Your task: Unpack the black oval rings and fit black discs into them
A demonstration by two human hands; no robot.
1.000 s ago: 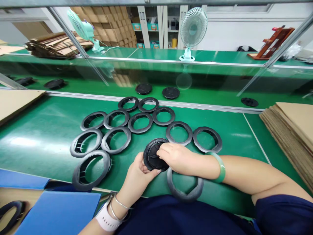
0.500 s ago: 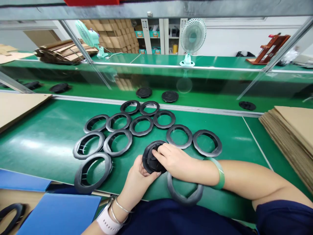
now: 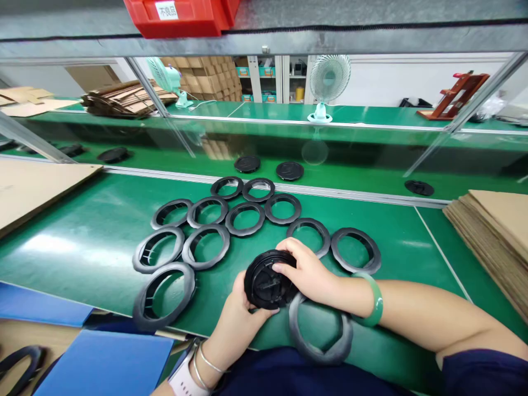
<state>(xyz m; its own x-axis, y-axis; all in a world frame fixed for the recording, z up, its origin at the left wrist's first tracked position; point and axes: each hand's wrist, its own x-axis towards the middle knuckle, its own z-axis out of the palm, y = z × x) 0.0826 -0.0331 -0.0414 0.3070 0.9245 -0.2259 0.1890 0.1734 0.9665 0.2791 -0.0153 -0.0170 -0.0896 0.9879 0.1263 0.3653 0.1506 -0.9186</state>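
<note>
Between my two hands is a round black plastic cover [image 3: 268, 283], tilted so that its ribbed inner face shows. My left hand [image 3: 241, 308] is closed on its lower left rim, the thumb along the bottom edge. At the upper right, my right hand [image 3: 307, 269] grips the rim, with the thumb lying over the inner face. Just below my right wrist lies a dark ring [image 3: 319, 352] on the green bench. Another dark ring [image 3: 309, 236] sits behind my right hand, and one more ring [image 3: 355, 250] lies to its right. Several similar rings [image 3: 206, 246] are grouped to the left.
Behind a metal rail, a green conveyor belt [image 3: 350, 181] carries several black discs [image 3: 289, 170]. Stacked cardboard [image 3: 490, 253] stands at right, a cardboard sheet [image 3: 41, 187] at left. Blue panels [image 3: 103, 363] lie lower left. A red bin [image 3: 181, 16] hangs overhead on a metal beam.
The view has tilted up slightly, showing more of the red bin. The black cover has been turned to show more of its inner face, and my right hand has shifted to its upper right rim.
</note>
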